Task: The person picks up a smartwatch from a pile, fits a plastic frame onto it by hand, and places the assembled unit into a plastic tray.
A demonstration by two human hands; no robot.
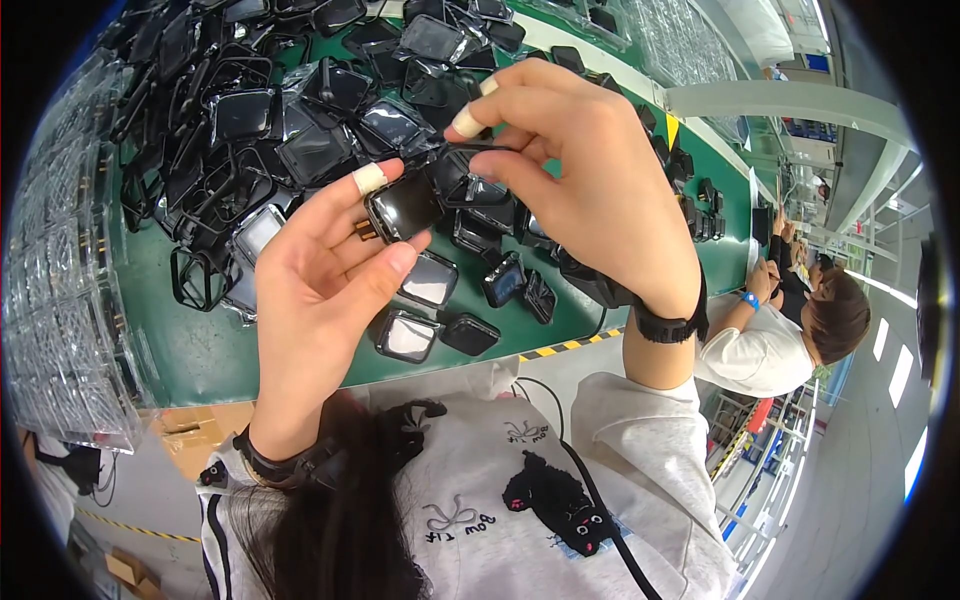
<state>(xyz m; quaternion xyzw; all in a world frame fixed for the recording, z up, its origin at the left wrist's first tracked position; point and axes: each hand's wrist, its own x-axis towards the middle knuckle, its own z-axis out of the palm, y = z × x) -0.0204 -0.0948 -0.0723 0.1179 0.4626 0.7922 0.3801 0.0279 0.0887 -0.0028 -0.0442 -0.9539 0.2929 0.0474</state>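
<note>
My left hand [305,275] grips a small black screen module [408,205] with rounded corners between thumb and fingers. Gold-coloured contacts stick out from its lower left side. Just to the right and a little farther off, my right hand [600,175] pinches a thin black frame [468,160] by its edge, close to the module. Part of this frame is hard to tell from the dark pieces behind it. Cream-coloured finger covers [369,179] sit on some fingertips of both hands. Below my hands lie several similar modules, one with a pale face [407,336].
A heap of black frames and film-wrapped screens [240,115] covers the far left of the green table [200,365]. Stacked clear plastic trays [65,270] stand at the left edge. Yellow-black tape [570,346] marks the near edge. Another person [765,345] sits at the right.
</note>
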